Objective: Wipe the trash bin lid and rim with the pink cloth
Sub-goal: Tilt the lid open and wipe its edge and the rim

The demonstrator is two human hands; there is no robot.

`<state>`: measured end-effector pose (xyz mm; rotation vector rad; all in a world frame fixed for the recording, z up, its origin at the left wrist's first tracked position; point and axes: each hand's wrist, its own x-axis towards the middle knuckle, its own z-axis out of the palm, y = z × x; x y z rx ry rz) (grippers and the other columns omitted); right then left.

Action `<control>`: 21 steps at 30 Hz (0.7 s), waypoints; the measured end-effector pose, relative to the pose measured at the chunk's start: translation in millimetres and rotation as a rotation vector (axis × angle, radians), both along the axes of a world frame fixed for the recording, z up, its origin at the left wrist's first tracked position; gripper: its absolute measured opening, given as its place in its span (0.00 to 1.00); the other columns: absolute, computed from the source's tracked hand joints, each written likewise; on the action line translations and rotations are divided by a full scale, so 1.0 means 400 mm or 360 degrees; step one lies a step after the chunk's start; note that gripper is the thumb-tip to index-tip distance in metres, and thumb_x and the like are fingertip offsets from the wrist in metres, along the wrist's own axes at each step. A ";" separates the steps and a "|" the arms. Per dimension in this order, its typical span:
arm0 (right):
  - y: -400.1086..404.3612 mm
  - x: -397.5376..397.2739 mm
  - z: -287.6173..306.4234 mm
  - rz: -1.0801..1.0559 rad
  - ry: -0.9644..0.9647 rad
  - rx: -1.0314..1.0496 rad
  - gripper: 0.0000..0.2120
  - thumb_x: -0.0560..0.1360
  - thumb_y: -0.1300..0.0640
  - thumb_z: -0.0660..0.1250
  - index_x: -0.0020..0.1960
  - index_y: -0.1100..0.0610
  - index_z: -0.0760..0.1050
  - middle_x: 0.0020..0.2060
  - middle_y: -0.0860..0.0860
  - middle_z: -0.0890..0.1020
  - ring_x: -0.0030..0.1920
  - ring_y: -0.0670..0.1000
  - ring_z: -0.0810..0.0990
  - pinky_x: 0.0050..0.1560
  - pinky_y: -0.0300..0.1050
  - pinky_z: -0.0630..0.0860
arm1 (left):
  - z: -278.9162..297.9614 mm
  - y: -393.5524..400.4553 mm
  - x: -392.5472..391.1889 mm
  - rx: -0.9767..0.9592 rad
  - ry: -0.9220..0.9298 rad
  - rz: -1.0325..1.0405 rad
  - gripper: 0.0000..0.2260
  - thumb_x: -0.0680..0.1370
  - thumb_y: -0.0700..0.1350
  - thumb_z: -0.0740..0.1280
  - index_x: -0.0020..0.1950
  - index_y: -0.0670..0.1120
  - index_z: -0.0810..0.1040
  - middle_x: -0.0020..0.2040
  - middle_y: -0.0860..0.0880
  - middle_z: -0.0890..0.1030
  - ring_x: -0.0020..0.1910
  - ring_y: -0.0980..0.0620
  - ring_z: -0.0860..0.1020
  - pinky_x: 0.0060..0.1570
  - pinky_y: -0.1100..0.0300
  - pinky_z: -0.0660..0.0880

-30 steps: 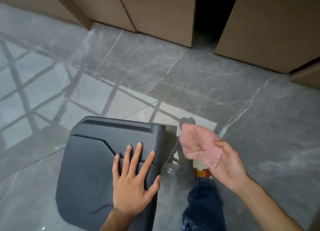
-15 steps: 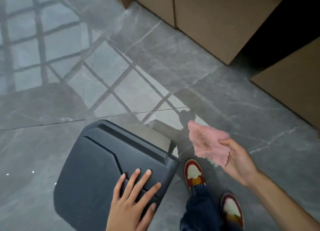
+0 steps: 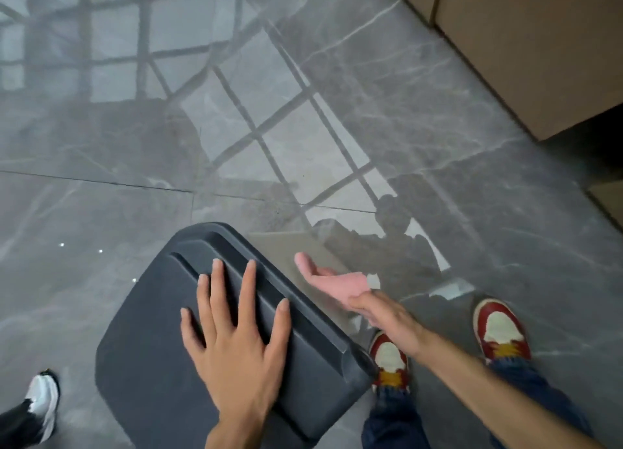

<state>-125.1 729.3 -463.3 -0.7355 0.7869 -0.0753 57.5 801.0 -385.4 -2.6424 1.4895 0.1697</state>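
- Now your right hand (image 3: 384, 317) has swung in toward the bin. A second ago it held the small pink cloth (image 3: 337, 281) out to the side, well apart from the lid. The cloth is now just beside the lid's far right edge, at about the height of its top face.
- Your left hand (image 3: 236, 344) has slid further up the dark grey plastic trash bin lid (image 3: 151, 330), from the near corner to the ridged band across the middle.
- For the task, I read this as the approach ending: no wiping stroke has begun, the lid is shut, and the rim beneath it is hidden.
- Left fingers (image 3: 247, 280): spread wide and laid flat, palm down on the lid. They hold nothing, and appear to be steadying the bin.
- Right fingers: closed on the near end of the pink cloth, which sticks out beyond them toward the lid. Motion blur smears the cloth, so I cannot tell which fingers pinch it, or whether it touches the lid edge yet.
- The bin stands on the glossy grey marble floor (image 3: 101, 212), with your red and white shoe (image 3: 387, 357) just beside its near right corner.
- Your next move probably calls for bringing the cloth flat onto the lid while the left hand keeps it from shifting.
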 end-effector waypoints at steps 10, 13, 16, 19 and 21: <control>0.073 0.107 -0.241 -0.0165 0.0077 0.0422 0.11 0.84 0.47 0.57 0.63 0.32 0.66 0.79 0.47 0.67 0.56 0.19 0.72 0.53 0.14 0.66 | -0.031 0.008 0.008 -0.0172 -0.0185 -0.0101 0.28 0.75 0.59 0.59 0.74 0.54 0.71 0.81 0.44 0.64 0.78 0.43 0.64 0.76 0.37 0.57; 0.061 0.100 -0.343 -0.0064 0.0202 0.0299 0.17 0.84 0.39 0.50 0.72 0.28 0.60 0.77 0.30 0.58 0.75 0.31 0.60 0.71 0.27 0.58 | -0.035 -0.001 0.001 -0.0209 -0.0171 -0.0095 0.27 0.75 0.59 0.59 0.74 0.53 0.71 0.80 0.43 0.64 0.78 0.43 0.64 0.75 0.37 0.57; 0.065 0.105 -0.414 0.0086 0.0436 0.0307 0.27 0.82 0.39 0.52 0.80 0.41 0.55 0.72 0.39 0.61 0.71 0.42 0.61 0.69 0.45 0.59 | -0.032 -0.007 -0.003 -0.0194 -0.0106 -0.0055 0.27 0.76 0.59 0.59 0.74 0.55 0.69 0.81 0.44 0.63 0.79 0.43 0.63 0.76 0.39 0.55; 0.067 0.096 -0.370 0.0083 0.0579 0.0263 0.11 0.83 0.43 0.58 0.64 0.40 0.64 0.62 0.44 0.68 0.58 0.44 0.69 0.57 0.38 0.66 | -0.026 -0.002 -0.005 -0.0165 -0.0080 -0.0040 0.27 0.76 0.60 0.59 0.75 0.57 0.67 0.82 0.45 0.61 0.80 0.45 0.60 0.77 0.40 0.53; 0.076 0.066 -0.295 0.0071 0.0512 0.0232 0.13 0.84 0.46 0.60 0.67 0.40 0.65 0.60 0.40 0.72 0.54 0.38 0.72 0.55 0.33 0.66 | -0.025 -0.002 -0.002 -0.0155 -0.0065 -0.0045 0.27 0.77 0.60 0.59 0.75 0.57 0.67 0.82 0.46 0.60 0.81 0.46 0.60 0.77 0.40 0.52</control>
